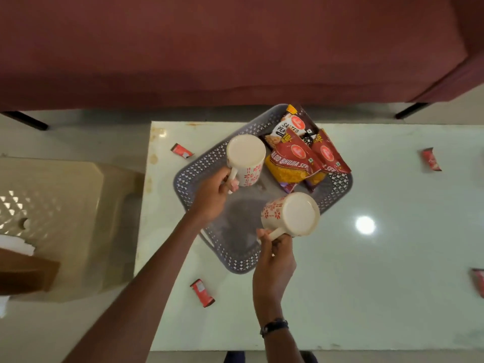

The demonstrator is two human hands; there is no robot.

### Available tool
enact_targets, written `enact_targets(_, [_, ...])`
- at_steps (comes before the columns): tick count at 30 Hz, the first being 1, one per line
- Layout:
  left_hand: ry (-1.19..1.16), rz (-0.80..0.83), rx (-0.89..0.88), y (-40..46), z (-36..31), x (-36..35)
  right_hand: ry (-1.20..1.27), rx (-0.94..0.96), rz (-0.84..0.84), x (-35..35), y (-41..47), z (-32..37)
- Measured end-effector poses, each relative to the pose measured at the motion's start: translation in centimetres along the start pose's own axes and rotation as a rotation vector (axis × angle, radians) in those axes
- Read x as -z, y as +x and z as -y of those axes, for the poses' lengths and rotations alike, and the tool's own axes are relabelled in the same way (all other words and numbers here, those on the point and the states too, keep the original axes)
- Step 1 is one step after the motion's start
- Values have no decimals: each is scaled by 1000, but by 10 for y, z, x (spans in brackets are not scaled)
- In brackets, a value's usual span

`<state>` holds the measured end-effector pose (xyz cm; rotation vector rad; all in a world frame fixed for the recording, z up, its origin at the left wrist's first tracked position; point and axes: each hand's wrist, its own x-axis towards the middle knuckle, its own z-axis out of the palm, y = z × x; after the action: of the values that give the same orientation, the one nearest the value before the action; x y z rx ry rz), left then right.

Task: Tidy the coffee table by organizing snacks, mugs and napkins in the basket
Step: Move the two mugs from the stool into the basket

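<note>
While 3 snack packets [293,155] already lie in the basket [199,169], left hand [213,193] and right hand [273,260] each grip a mug's handle above it; 4 small sachets remain on the counter [366,284].

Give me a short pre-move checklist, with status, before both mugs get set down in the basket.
1. Left hand grips the left mug by its handle: ok.
2. Right hand grips the right mug by its handle: ok.
3. Bare basket floor below the mugs: ok.
4. Snack packets stay at the far end, apart from the mugs: ok.
5. Mugs empty: cannot tell.
6. Small red packets all collected: not ok, several lie on the table.
</note>
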<state>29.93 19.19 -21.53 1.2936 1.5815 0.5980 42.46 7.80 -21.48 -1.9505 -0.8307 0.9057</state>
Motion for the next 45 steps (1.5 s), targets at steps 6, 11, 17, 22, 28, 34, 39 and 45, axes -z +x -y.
enact_targets(6, [194,-10,-51,7,16,-9,51,-8,-25,-14,0,8])
enact_targets(11, [237,-22,-62,9,9,-8,84,-67,-110,-36,8,5])
enact_targets(17, [337,-26,-110,18,12,-3,63,-127,-151,-57,17,0])
enact_targets(22, [350,-30,-131,20,17,-2,61,-129,-111,-63,21,-3])
enact_targets(28, [327,-5,-106,18,19,-2,31,-98,-53,-61,22,-5])
enact_targets(34, [351,3,-57,13,22,-3,-18,-86,90,-51,24,-8])
enact_targets(39, [237,-124,-29,-25,25,21,-48,-190,176,-25,8,7])
enact_targets(45, [93,-408,17,-93,34,65,-43,-92,180,-21,-39,32])
